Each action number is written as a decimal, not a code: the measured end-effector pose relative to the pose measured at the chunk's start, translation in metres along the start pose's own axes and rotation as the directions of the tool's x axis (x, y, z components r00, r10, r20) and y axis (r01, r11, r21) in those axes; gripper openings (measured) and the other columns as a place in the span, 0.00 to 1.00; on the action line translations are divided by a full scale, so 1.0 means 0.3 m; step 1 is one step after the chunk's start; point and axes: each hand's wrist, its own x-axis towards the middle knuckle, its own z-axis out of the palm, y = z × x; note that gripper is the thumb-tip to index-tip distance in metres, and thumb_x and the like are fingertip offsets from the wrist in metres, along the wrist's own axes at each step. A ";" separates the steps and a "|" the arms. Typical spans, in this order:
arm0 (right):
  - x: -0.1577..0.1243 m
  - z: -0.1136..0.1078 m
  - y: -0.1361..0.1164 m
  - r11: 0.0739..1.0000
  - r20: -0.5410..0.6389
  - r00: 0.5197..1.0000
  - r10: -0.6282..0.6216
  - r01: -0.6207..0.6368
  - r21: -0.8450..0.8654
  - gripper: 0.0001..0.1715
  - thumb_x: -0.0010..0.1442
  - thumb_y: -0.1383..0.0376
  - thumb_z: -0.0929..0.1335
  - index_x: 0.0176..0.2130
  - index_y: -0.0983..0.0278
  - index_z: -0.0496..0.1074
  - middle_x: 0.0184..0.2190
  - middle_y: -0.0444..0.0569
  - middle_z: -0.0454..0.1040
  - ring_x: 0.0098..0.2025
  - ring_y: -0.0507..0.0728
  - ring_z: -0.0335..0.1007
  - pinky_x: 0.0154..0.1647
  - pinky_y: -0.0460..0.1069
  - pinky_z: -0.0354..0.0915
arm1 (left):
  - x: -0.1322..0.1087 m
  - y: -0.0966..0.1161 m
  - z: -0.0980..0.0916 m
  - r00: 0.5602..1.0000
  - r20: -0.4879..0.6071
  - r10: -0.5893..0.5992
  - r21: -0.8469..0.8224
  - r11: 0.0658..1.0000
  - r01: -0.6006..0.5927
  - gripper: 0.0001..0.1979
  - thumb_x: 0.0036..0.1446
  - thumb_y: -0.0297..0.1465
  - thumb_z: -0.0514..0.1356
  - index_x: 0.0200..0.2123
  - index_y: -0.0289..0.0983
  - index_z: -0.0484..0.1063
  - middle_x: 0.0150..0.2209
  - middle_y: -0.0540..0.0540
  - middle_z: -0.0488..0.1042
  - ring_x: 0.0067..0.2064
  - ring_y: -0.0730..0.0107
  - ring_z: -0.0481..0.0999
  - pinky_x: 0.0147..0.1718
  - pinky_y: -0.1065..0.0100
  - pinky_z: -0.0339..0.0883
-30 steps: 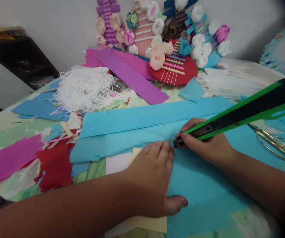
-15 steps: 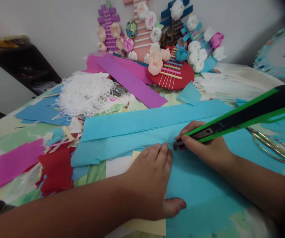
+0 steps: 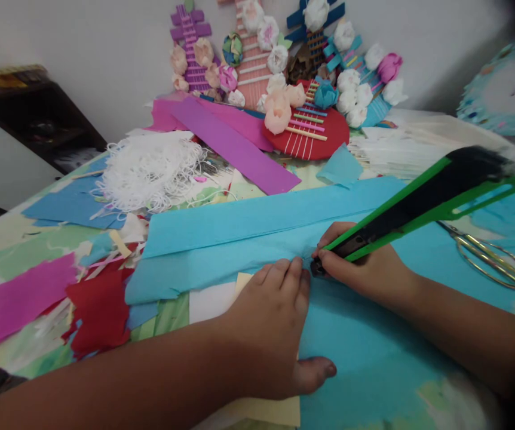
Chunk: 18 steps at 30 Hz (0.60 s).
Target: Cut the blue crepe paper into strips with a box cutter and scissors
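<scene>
My right hand (image 3: 365, 266) grips a green and black box cutter (image 3: 412, 209) near its head, the tip low against the turquoise crepe paper (image 3: 351, 352). Palm down, my left hand (image 3: 270, 328) presses on the paper and a pale yellow sheet (image 3: 266, 411), thumb stretched out and fingers extended. Its fingertips lie just left of the cutter's tip. A folded turquoise strip (image 3: 248, 221) runs across the table beyond both hands. Whether any blade is out is hidden at the tip.
Gold-handled scissors (image 3: 486, 257) lie at right. White string (image 3: 152, 170), a purple strip (image 3: 239, 146), red scraps (image 3: 98, 313) and a magenta piece (image 3: 28, 298) cover the left and middle. Behind stand decorated guitar shapes, one a red guitar body (image 3: 336, 128) with paper flowers.
The rear end of the box cutter has swung slightly left and down, with its tip staying by my left fingertips. My left hand has stayed in place. The view has shifted slightly.
</scene>
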 end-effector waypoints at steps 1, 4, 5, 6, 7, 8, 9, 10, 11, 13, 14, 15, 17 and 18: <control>-0.002 0.002 0.002 1.000 0.004 1.000 -0.005 0.005 -0.005 0.05 0.48 0.65 0.64 0.24 0.59 0.61 0.21 0.43 0.72 0.23 0.53 0.68 0.25 0.48 0.66 | 0.000 0.000 -0.001 1.000 0.002 -0.001 0.000 1.000 0.001 0.48 0.51 0.55 0.46 0.61 0.21 0.47 0.62 0.25 0.41 0.61 0.35 0.45 0.55 0.45 0.46; -0.005 0.005 0.010 1.000 0.007 1.000 -0.004 0.004 0.004 0.06 0.48 0.66 0.65 0.24 0.58 0.61 0.22 0.43 0.72 0.23 0.53 0.69 0.25 0.49 0.67 | -0.001 0.000 -0.001 1.000 -0.003 0.005 0.005 1.000 -0.005 0.47 0.50 0.55 0.46 0.61 0.21 0.48 0.62 0.26 0.42 0.61 0.35 0.46 0.54 0.44 0.46; -0.006 0.005 0.012 1.000 0.005 1.000 0.002 -0.003 0.021 0.06 0.47 0.66 0.65 0.24 0.58 0.61 0.22 0.43 0.72 0.23 0.53 0.69 0.25 0.49 0.67 | -0.002 0.000 0.000 1.000 -0.009 0.007 0.008 1.000 -0.007 0.47 0.50 0.55 0.46 0.61 0.22 0.48 0.62 0.26 0.42 0.61 0.35 0.46 0.55 0.44 0.46; -0.006 0.003 0.013 0.999 -0.002 1.000 0.012 -0.012 0.046 0.06 0.47 0.66 0.66 0.23 0.58 0.61 0.22 0.43 0.72 0.23 0.53 0.69 0.25 0.49 0.67 | -0.002 0.001 0.000 1.000 -0.013 0.006 0.011 1.000 -0.006 0.47 0.50 0.56 0.46 0.61 0.22 0.48 0.62 0.26 0.43 0.61 0.36 0.46 0.55 0.44 0.46; -0.006 0.001 0.014 0.997 -0.007 1.000 0.027 -0.026 0.078 0.07 0.47 0.67 0.66 0.23 0.58 0.61 0.22 0.44 0.73 0.23 0.54 0.69 0.24 0.49 0.67 | -0.003 0.001 0.000 1.000 -0.016 0.003 0.014 1.000 -0.003 0.47 0.50 0.56 0.46 0.61 0.22 0.48 0.62 0.26 0.43 0.61 0.36 0.46 0.55 0.45 0.46; -0.006 -0.001 0.014 0.992 -0.013 0.999 0.045 -0.043 0.118 0.06 0.47 0.67 0.66 0.23 0.58 0.62 0.22 0.44 0.73 0.22 0.54 0.69 0.24 0.50 0.67 | -0.003 0.001 0.000 1.000 -0.016 0.000 0.017 1.000 0.001 0.47 0.50 0.56 0.46 0.61 0.22 0.48 0.62 0.26 0.43 0.61 0.36 0.46 0.55 0.45 0.46; -0.006 -0.003 0.013 0.985 -0.019 0.997 0.068 -0.064 0.162 0.06 0.47 0.67 0.66 0.23 0.58 0.62 0.22 0.44 0.73 0.22 0.54 0.69 0.23 0.50 0.67 | -0.004 0.001 0.000 1.000 -0.015 -0.003 0.021 1.000 0.003 0.47 0.51 0.56 0.46 0.61 0.22 0.48 0.62 0.27 0.43 0.61 0.37 0.46 0.55 0.45 0.46; -0.005 -0.005 0.012 0.975 -0.023 0.995 0.094 -0.087 0.203 0.05 0.47 0.67 0.65 0.23 0.58 0.63 0.21 0.44 0.73 0.22 0.54 0.69 0.23 0.50 0.67 | -0.005 0.002 -0.001 1.000 -0.015 -0.004 0.025 1.000 0.004 0.47 0.51 0.56 0.46 0.61 0.23 0.48 0.62 0.27 0.43 0.61 0.37 0.46 0.55 0.46 0.46; -0.005 -0.007 0.010 0.965 -0.026 0.992 0.120 -0.110 0.239 0.05 0.47 0.67 0.65 0.23 0.59 0.63 0.21 0.44 0.72 0.21 0.54 0.69 0.22 0.50 0.67 | -0.005 0.002 -0.002 1.000 -0.015 0.000 0.028 1.000 0.001 0.47 0.51 0.56 0.45 0.61 0.23 0.48 0.62 0.27 0.43 0.61 0.38 0.46 0.55 0.46 0.46; -0.004 -0.008 0.006 0.950 -0.019 0.987 0.159 -0.148 0.275 0.04 0.46 0.67 0.66 0.23 0.59 0.63 0.19 0.43 0.72 0.20 0.54 0.68 0.20 0.49 0.66 | -0.006 0.003 -0.003 1.000 -0.016 0.007 0.031 0.999 -0.007 0.47 0.51 0.56 0.45 0.61 0.23 0.48 0.62 0.27 0.43 0.61 0.38 0.46 0.56 0.47 0.46; -0.003 -0.008 0.004 0.948 -0.009 0.986 0.166 -0.157 0.277 0.05 0.45 0.68 0.66 0.23 0.59 0.63 0.19 0.43 0.72 0.19 0.53 0.68 0.20 0.49 0.66 | -0.007 0.003 -0.003 1.000 -0.018 0.006 0.031 1.000 -0.005 0.47 0.51 0.56 0.45 0.61 0.23 0.48 0.62 0.27 0.43 0.61 0.38 0.46 0.56 0.47 0.46; -0.003 -0.007 0.002 0.949 0.007 0.986 0.167 -0.163 0.270 0.05 0.45 0.68 0.66 0.22 0.59 0.63 0.18 0.43 0.72 0.19 0.53 0.67 0.19 0.48 0.66 | -0.007 0.004 -0.003 1.000 -0.019 0.004 0.029 1.000 -0.003 0.47 0.51 0.56 0.45 0.61 0.23 0.47 0.62 0.27 0.43 0.61 0.38 0.46 0.55 0.47 0.46; -0.003 -0.005 -0.001 0.956 0.039 0.987 0.158 -0.162 0.244 0.06 0.44 0.69 0.65 0.21 0.59 0.63 0.17 0.43 0.71 0.18 0.52 0.66 0.19 0.48 0.65 | -0.008 0.004 -0.002 1.000 -0.015 0.001 0.026 1.000 0.000 0.47 0.51 0.56 0.45 0.61 0.22 0.47 0.62 0.26 0.42 0.61 0.37 0.46 0.55 0.46 0.46; -0.002 -0.005 -0.002 0.961 0.047 0.987 0.152 -0.159 0.226 0.06 0.44 0.69 0.65 0.20 0.59 0.63 0.17 0.43 0.71 0.18 0.52 0.66 0.19 0.47 0.65 | -0.008 0.004 -0.002 1.000 -0.010 0.000 0.025 1.000 0.000 0.47 0.51 0.56 0.45 0.61 0.22 0.48 0.62 0.26 0.42 0.61 0.37 0.46 0.55 0.46 0.46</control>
